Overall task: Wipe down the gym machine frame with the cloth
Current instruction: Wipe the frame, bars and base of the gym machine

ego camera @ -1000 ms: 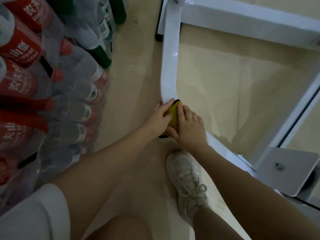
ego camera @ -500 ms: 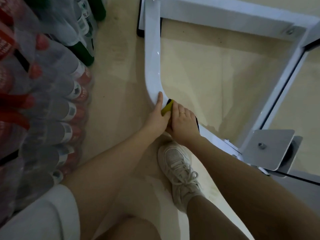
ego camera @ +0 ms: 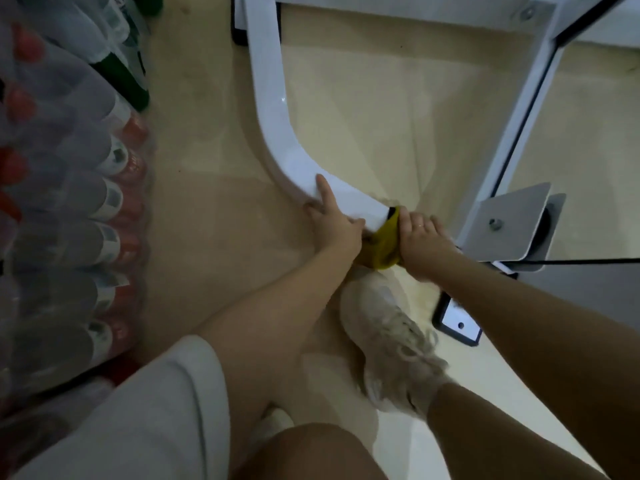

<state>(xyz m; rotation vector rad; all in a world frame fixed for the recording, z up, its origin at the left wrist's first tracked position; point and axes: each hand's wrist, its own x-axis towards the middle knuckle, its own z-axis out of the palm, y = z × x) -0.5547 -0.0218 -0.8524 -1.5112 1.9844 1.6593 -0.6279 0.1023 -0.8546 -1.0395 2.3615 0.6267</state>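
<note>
Right hand (ego camera: 420,242) fingers press yellow cloth (ego camera: 382,245) onto white frame (ego camera: 273,116); left hand (ego camera: 334,220) fingers spread flat on frame.

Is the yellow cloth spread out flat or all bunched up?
Bunched up. The yellow cloth sits crumpled on the white frame, gripped by the right hand.

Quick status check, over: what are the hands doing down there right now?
Right hand presses yellow cloth on white frame bar. Left hand braces on bar, fingers straight. Sneaker close beside bar.

bare floor (ego camera: 214,216) left of frame (ego camera: 273,109), bottle packs (ego camera: 69,209) crowding far left, plate (ego camera: 509,223) blocking right
</note>
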